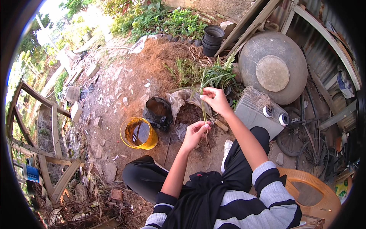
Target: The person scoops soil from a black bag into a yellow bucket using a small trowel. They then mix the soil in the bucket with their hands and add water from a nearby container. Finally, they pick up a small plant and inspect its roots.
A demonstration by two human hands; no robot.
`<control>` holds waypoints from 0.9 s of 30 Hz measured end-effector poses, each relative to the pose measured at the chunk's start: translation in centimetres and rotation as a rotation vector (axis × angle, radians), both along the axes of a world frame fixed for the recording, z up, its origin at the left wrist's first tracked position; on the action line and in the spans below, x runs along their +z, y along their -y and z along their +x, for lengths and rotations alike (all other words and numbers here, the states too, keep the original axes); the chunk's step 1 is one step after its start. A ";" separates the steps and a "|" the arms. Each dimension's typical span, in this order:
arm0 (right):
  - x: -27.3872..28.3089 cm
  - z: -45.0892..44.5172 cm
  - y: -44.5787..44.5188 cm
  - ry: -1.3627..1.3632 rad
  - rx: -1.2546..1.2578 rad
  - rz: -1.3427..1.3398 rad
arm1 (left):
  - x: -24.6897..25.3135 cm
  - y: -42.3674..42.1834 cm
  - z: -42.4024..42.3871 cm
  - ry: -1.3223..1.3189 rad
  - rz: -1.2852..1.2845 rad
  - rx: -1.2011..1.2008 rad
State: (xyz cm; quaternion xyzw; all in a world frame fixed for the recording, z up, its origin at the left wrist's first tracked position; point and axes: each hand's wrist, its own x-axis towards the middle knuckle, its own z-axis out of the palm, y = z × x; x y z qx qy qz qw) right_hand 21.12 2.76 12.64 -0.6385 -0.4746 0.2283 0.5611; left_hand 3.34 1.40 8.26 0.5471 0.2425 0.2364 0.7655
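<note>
My left hand (196, 134) pinches the lower end of a slender green plant (204, 110), just above its thin hanging roots (208, 141). Higher up, my right hand (216, 100) holds the same plant's stem and leaves between thumb and fingers. Below the hands lies a pile of dark soil (190, 114) beside a crumpled clear plastic sheet (177, 100). A wooden tool handle (221, 125) rests on the ground to the right of the plant. To the left stand a black plastic bag (157, 113) with brown material inside and a yellow bucket (151, 140) holding dark liquid.
At right are a grey slab (251, 113) with two white rolls, a large round vessel (296, 67), bicycle wheels (288, 134) and an orange plastic chair (320, 194). Stacked black pots (213, 41) and seedlings stand beyond. Wooden frames (54, 128) and rubble lie left.
</note>
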 end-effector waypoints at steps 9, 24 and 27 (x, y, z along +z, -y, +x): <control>1.0 -4.6 6.0 0.113 0.189 -0.221 | -0.8 -0.9 -0.3 -0.013 -0.086 0.428; 1.0 -4.7 6.6 0.239 0.301 -0.327 | -0.9 -1.5 -0.4 0.030 -0.095 0.483; 1.0 -4.6 6.7 0.285 0.302 -0.322 | -0.9 -1.5 -0.4 0.024 -0.091 0.489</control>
